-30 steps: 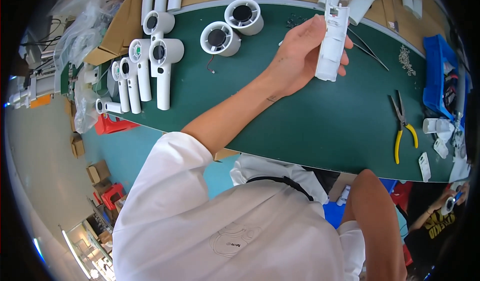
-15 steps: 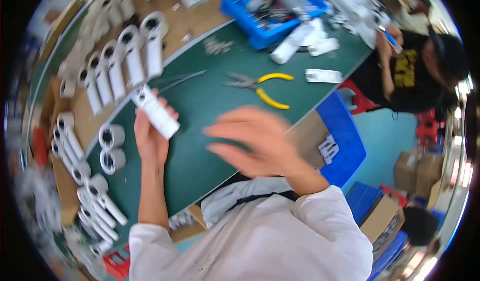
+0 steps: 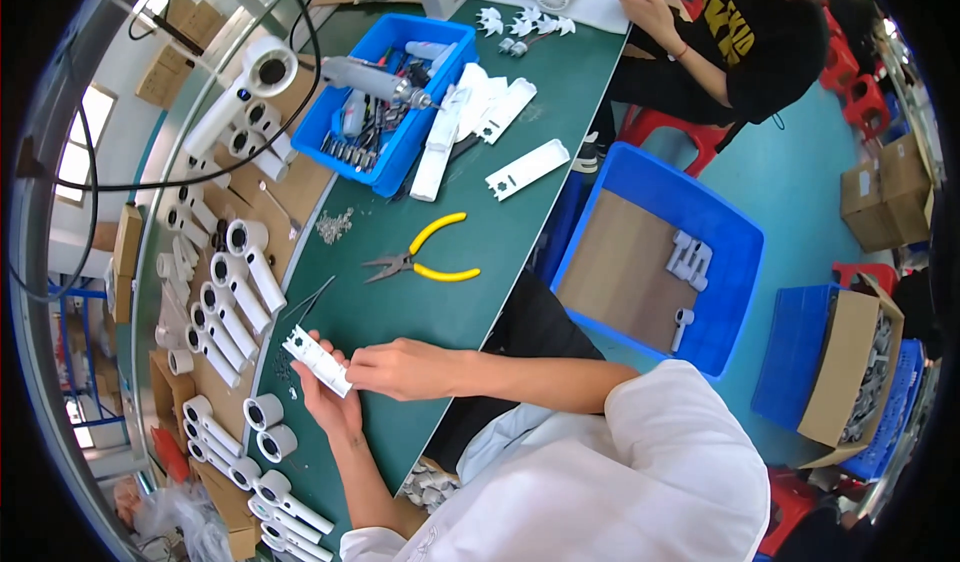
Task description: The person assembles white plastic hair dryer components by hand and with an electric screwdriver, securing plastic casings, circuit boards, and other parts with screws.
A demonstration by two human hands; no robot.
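My left hand [image 3: 334, 409] is closed around a white plastic handle shell [image 3: 318, 361], a long half-casing with a cut-out near its far end. The thumb and fingers of my right hand [image 3: 400, 369] are pinched together at the shell's near end; whether anything small sits between them is hidden. Beyond my hands a pair of tweezers [image 3: 312, 299] lies on the green table [image 3: 400, 317]. Pliers with yellow handles [image 3: 425, 252] rest further off, their jaws apart. Two short white rings [image 3: 264, 412] stand left of my left hand.
White fan-like bodies [image 3: 232, 297] line the left edge. A blue bin [image 3: 385, 37] holds tools, with loose white shells [image 3: 528, 169] beside it. Small metal parts [image 3: 334, 225] form a pile. On the right a blue crate [image 3: 740, 292] stands below the table. A co-worker [image 3: 700, 52] sits at the far end.
My right hand has come left from mid-air to the near end of the shell. My left hand still holds the shell. The view has shifted, showing more of the far and right side.
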